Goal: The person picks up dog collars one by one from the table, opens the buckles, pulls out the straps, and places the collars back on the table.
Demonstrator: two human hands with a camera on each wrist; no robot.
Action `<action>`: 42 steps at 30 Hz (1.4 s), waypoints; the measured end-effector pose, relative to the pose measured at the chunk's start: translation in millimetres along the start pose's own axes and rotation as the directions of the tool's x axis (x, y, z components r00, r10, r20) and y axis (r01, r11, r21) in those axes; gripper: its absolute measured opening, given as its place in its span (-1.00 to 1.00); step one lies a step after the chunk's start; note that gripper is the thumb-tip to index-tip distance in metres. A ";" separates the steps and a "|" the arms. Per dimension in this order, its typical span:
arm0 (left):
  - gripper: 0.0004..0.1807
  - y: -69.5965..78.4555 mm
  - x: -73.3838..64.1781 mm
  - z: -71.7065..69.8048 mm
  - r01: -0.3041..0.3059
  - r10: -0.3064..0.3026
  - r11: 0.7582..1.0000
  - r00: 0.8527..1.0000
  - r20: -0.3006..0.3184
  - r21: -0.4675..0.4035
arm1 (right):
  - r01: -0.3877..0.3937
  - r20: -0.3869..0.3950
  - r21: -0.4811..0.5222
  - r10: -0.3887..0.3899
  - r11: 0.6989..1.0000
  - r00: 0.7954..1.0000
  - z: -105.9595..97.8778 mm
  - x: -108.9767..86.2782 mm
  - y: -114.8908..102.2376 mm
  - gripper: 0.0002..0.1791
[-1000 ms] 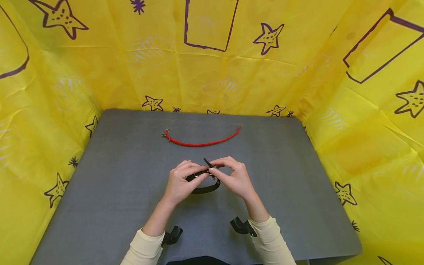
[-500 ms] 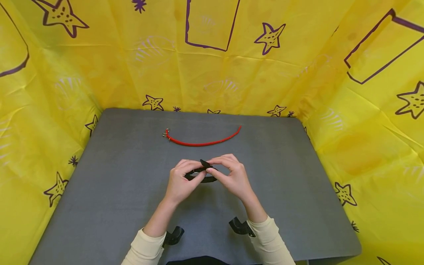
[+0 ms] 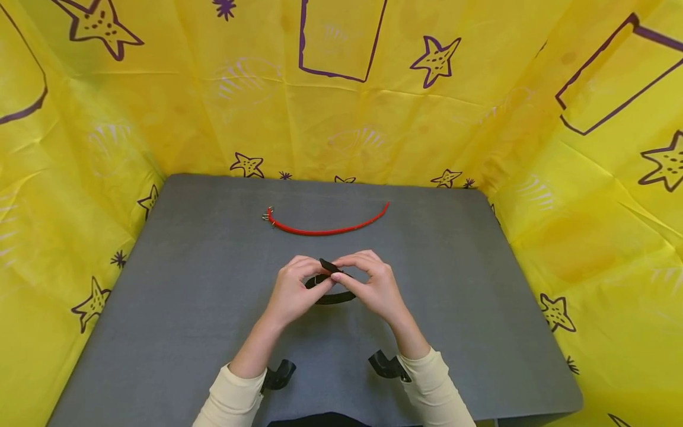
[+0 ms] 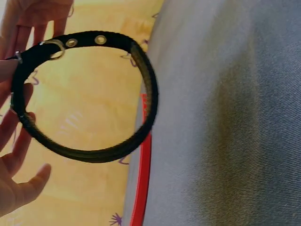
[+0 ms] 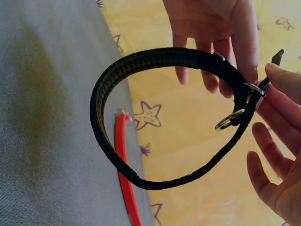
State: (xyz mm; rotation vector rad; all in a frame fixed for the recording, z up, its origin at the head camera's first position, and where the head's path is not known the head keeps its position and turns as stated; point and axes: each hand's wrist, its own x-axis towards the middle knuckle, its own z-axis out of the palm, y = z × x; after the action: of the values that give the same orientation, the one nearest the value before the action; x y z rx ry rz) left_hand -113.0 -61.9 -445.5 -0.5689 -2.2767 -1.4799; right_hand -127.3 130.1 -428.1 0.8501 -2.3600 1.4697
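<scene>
A black dog collar (image 3: 336, 299), bent into a loop, is held up between both hands above the table. My left hand (image 3: 294, 292) pinches it on the left, and my right hand (image 3: 375, 286) pinches the strap near its free end. In the right wrist view, the strap tip (image 5: 278, 57) sticks out past a metal buckle (image 5: 254, 88), beside the right thumb. A D-ring (image 5: 230, 119) hangs inside the loop. Metal eyelets (image 4: 100, 40) show along the band in the left wrist view.
A red collar (image 3: 320, 232) lies in a curve farther back on the grey table (image 3: 453, 267), its metal fittings at the left end. Yellow cloth (image 3: 341, 118) with purple drawings encloses the back and sides. A black wrist mount (image 3: 280, 375) sits at each sleeve.
The collar's free end has shifted slightly left and now tilts over toward the left hand. The loop rose a little, then sank again. Both hands keep their grip; the red collar stays put.
</scene>
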 end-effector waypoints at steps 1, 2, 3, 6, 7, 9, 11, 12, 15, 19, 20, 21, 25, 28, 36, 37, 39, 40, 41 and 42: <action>-0.91 0.3 0.4 -1.0 0.014 -0.014 1.000 1.000 0.018 0.005 | -0.003 0.005 0.000 0.003 1.000 1.000 0.1 -0.3 0.1 -0.77; -0.91 0.9 0.9 -1.9 0.026 -0.026 1.000 0.999 0.035 0.009 | -0.008 0.010 0.000 0.008 1.000 1.000 0.2 -0.5 0.2 -0.77; -0.91 1.2 1.4 -3.0 0.042 -0.043 0.999 0.998 0.055 0.012 | -0.011 0.015 0.001 0.011 1.000 1.000 0.5 -0.8 0.2 -0.77; -0.91 2.3 3.0 -5.6 0.089 -0.090 0.996 0.989 0.114 0.011 | -0.018 0.031 0.011 0.017 1.000 0.999 1.5 -1.8 0.7 -0.77; -0.91 2.8 3.6 -6.4 0.102 -0.103 0.995 0.986 0.130 0.015 | -0.017 0.035 0.014 0.017 1.000 0.999 2.0 -2.1 1.1 -0.77; -0.91 3.1 4.6 -7.8 0.122 -0.123 0.992 0.980 0.158 0.017 | -0.015 0.042 0.018 0.015 1.000 0.999 2.8 -2.6 1.8 -0.77; -0.90 3.5 5.4 -8.7 0.145 -0.146 0.989 0.973 0.176 0.020 | -0.014 0.045 0.018 0.013 1.000 0.999 3.5 -2.9 2.4 -0.77; -0.90 3.8 5.8 -9.2 0.156 -0.157 0.988 0.971 0.181 0.020 | -0.012 0.045 0.018 0.011 1.000 0.999 3.9 -2.9 2.6 -0.77; -0.90 3.7 6.2 -8.9 0.181 -0.181 0.983 0.965 0.191 0.018 | -0.008 0.044 0.019 0.007 1.000 0.999 4.2 -3.0 3.5 -0.78; -0.89 3.9 6.4 -7.9 0.177 -0.177 0.984 0.968 0.179 0.017 | -0.003 0.036 0.008 0.003 1.000 0.999 4.6 -2.7 3.8 -0.77; -0.90 3.6 6.4 -7.4 0.168 -0.168 0.986 0.971 0.171 0.016 | -0.002 0.030 0.006 0.002 1.000 1.000 4.9 -2.6 3.4 -0.76; -0.90 3.1 6.3 -6.7 0.157 -0.157 0.988 0.975 0.160 0.017 | -0.004 0.023 0.004 0.004 1.000 1.000 5.2 -2.5 3.1 -0.76; -0.92 1.6 5.1 -4.2 0.112 -0.111 0.994 0.987 0.114 -0.002 | -0.014 -0.001 0.001 0.014 1.000 1.000 5.8 -2.0 1.8 -0.75; -0.90 0.3 4.1 -2.4 0.090 -0.089 0.996 0.992 0.087 -0.011 | -0.033 -0.001 -0.007 0.033 0.999 0.999 5.3 -2.0 1.8 -0.77; -0.86 -3.9 0.7 3.0 0.094 -0.093 0.994 0.995 0.035 -0.046 | -0.043 0.009 -0.001 0.043 0.999 0.999 3.3 -2.8 2.0 -0.82; -0.86 -4.0 0.5 3.7 0.096 -0.094 0.994 0.995 0.030 -0.052 | -0.043 0.006 -0.001 0.043 0.999 0.999 3.4 -2.9 2.3 -0.82; -0.86 -4.2 0.1 4.6 0.099 -0.098 0.993 0.995 0.020 -0.064 | -0.048 -0.001 0.000 0.048 0.999 0.999 3.8 -3.2 2.8 -0.82; -0.87 -4.5 -0.1 5.1 0.102 -0.101 0.992 0.995 0.017 -0.071 | -0.054 -0.004 0.003 0.054 0.999 0.999 4.1 -3.4 3.1 -0.81; -0.87 -4.7 -0.3 5.5 0.104 -0.104 0.991 0.995 0.014 -0.081 | -0.062 -0.007 0.008 0.062 0.998 0.998 4.2 -3.7 3.4 -0.81; -0.87 -5.2 -0.4 5.8 0.107 -0.107 0.990 0.994 0.009 -0.096 | -0.073 -0.012 0.013 0.073 0.997 0.997 4.1 -3.9 3.3 -0.81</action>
State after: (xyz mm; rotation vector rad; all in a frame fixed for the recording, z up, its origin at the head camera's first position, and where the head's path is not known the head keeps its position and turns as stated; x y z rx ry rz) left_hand -115.9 -58.6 -452.0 -0.4837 -2.2806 -1.6491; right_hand -125.7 128.9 -434.3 0.7634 -2.3989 1.5149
